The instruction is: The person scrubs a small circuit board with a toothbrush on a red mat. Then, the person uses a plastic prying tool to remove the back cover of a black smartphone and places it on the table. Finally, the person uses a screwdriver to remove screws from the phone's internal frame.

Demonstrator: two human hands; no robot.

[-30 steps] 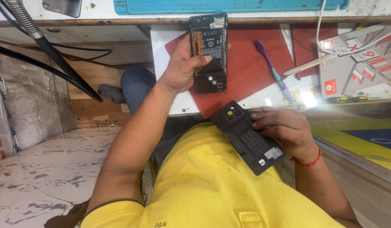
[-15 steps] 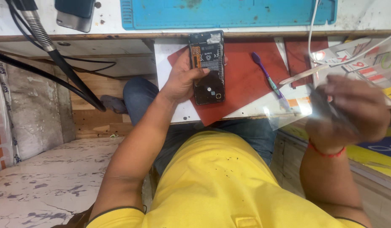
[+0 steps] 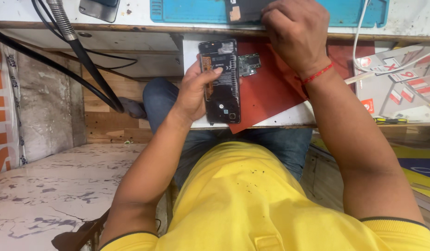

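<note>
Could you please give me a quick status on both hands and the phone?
Left hand grips opened phone. Right hand on dark panel atop blue mat. Nothing between.

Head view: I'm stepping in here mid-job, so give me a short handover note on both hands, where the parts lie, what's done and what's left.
Left hand: grip on the opened phone, back cover off, insides exposed, held over the red mat.
Right hand: reaching up to the blue mat, on a dark flat part; whether it grips it is unclear.
A small circuit board lies on the red mat beside the phone.
Done: phone opened. Left: phone not yet reassembled.
</note>
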